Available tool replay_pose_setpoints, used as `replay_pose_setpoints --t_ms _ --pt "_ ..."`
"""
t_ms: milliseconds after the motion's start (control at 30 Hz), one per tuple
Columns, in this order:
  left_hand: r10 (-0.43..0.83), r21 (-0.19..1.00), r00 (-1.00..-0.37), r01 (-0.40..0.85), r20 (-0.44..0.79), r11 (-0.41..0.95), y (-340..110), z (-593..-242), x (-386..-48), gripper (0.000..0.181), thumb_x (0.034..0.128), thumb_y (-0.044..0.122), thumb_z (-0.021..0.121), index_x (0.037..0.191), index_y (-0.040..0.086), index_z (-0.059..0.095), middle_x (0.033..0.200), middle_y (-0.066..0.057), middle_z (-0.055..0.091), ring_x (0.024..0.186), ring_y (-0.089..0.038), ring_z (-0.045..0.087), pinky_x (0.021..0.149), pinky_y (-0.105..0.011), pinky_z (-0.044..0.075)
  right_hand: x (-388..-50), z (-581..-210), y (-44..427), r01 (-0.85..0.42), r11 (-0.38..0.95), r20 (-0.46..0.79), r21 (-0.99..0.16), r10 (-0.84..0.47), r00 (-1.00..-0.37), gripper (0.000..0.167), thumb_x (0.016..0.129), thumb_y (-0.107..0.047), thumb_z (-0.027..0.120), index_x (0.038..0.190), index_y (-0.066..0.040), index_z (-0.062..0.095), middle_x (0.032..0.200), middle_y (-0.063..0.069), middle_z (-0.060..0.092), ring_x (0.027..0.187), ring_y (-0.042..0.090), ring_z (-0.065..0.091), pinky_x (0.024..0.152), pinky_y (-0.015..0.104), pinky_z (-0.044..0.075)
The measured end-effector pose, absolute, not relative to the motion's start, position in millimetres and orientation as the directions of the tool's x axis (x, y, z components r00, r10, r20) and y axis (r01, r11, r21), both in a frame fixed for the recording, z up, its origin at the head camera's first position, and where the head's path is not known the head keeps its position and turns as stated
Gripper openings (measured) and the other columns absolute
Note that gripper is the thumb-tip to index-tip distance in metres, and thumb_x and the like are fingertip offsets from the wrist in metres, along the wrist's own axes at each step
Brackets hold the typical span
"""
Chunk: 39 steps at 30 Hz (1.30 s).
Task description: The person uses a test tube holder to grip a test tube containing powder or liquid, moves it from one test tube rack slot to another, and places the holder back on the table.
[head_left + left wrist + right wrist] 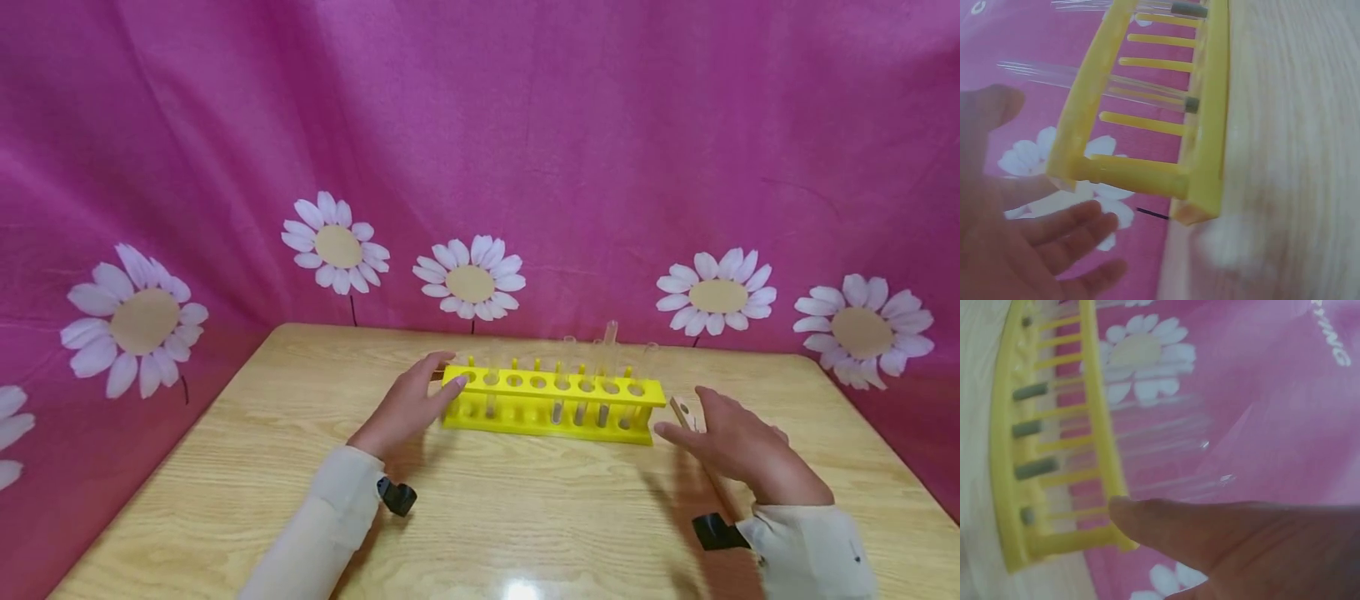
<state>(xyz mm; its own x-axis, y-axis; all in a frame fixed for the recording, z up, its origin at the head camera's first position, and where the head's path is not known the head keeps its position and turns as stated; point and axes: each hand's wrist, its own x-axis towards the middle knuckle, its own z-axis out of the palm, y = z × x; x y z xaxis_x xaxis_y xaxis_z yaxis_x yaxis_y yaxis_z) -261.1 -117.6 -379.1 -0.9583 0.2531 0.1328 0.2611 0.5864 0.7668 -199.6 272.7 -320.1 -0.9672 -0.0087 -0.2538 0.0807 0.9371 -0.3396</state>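
Note:
A yellow test tube rack [551, 429] stands upright on the table, holding several clear tubes, most toward its right end. Grey matter fills the bottoms of tubes, as with this tube [1036, 467]. My left hand [408, 404] is at the rack's left end, thumb over the top corner; in the left wrist view the fingers of the left hand [1041, 231] are spread loosely beside the rack [1210, 125], and contact is unclear. My right hand [746, 442] hovers off the right end with fingers extended. In the right wrist view its thumb overlaps the rack's corner [1107, 462].
A thin wooden piece [678, 411] with dark marks lies right of the rack, partly hidden by my right hand. Something small and brown [436, 377] shows behind the rack's left end. A pink cloth with white flowers [480, 125] hangs behind the wooden table [465, 517].

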Motion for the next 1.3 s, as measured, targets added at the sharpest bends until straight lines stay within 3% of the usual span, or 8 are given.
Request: replay_pose_setpoints --t_ms 167,333,633,733,1100,1300 --pt "0.219 0.791 -0.953 0.298 0.211 0.534 -116.6 -383.7 -265.7 0.045 0.0981 0.033 0.056 0.139 0.017 0.047 0.137 -0.008 0.052 0.121 -0.025 0.05 0.103 -0.046 0.042 -206.5 -331.6 282.0 0.081 0.925 -0.281 -0.37 -0.028 -0.959 0.11 0.083 -0.069 0.056 0.138 0.019 0.022 0.126 0.041 0.043 0.105 0.048 0.049 0.085 0.061 0.044" --pt "0.204 0.826 -0.966 0.245 0.161 0.508 -116.5 -389.1 -266.5 0.044 0.099 0.035 0.054 0.139 0.017 0.047 0.133 -0.008 0.053 0.12 -0.027 0.051 0.101 -0.045 0.044 -210.4 -345.5 291.2 0.104 0.907 -0.309 -0.409 -0.03 -0.95 0.099 0.083 -0.055 0.067 0.131 0.02 0.024 0.105 0.031 0.051 0.094 0.041 0.05 0.082 0.054 0.046" --pt "0.159 0.854 -0.975 0.211 0.153 0.475 -116.9 -396.0 -271.0 0.037 0.0994 0.035 0.053 0.134 0.024 0.051 0.131 -0.003 0.056 0.12 -0.025 0.052 0.101 -0.043 0.044 -216.4 -361.6 299.9 0.235 0.872 -0.41 -0.428 0.044 -0.911 0.078 0.081 -0.046 0.074 0.115 0.01 0.033 0.091 0.019 0.05 0.085 0.034 0.05 0.072 0.045 0.048" --pt "0.146 0.856 -0.973 0.228 0.181 0.464 -117.8 -397.7 -271.8 0.036 0.0999 0.033 0.053 0.133 0.021 0.053 0.128 -0.004 0.057 0.117 -0.024 0.054 0.099 -0.042 0.046 -219.8 -367.1 302.7 0.276 0.865 -0.437 -0.419 0.074 -0.896 0.078 0.079 -0.047 0.075 0.115 0.008 0.033 0.089 0.018 0.05 0.083 0.032 0.051 0.069 0.042 0.049" --pt "0.137 0.88 -0.976 0.212 0.169 0.424 -118.0 -405.0 -274.6 0.035 0.1002 0.034 0.052 0.132 0.02 0.055 0.128 -0.006 0.059 0.116 -0.024 0.055 0.099 -0.044 0.045 -218.4 -371.5 308.2 0.215 0.92 -0.238 -0.329 0.14 -0.961 0.042 0.087 -0.032 0.066 0.099 0.008 0.061 0.079 0.014 0.061 0.07 0.029 0.052 0.061 0.039 0.043" --pt "0.145 0.898 -0.977 0.201 0.156 0.392 -119.5 -409.6 -275.6 0.036 0.1013 0.037 0.048 0.132 0.019 0.056 0.127 -0.007 0.059 0.114 -0.024 0.056 0.098 -0.046 0.046 -217.2 -375.5 309.3 0.197 0.929 -0.161 -0.312 0.153 -0.975 0.037 0.088 -0.028 0.064 0.098 0.007 0.067 0.076 0.012 0.063 0.067 0.027 0.052 0.056 0.037 0.042"
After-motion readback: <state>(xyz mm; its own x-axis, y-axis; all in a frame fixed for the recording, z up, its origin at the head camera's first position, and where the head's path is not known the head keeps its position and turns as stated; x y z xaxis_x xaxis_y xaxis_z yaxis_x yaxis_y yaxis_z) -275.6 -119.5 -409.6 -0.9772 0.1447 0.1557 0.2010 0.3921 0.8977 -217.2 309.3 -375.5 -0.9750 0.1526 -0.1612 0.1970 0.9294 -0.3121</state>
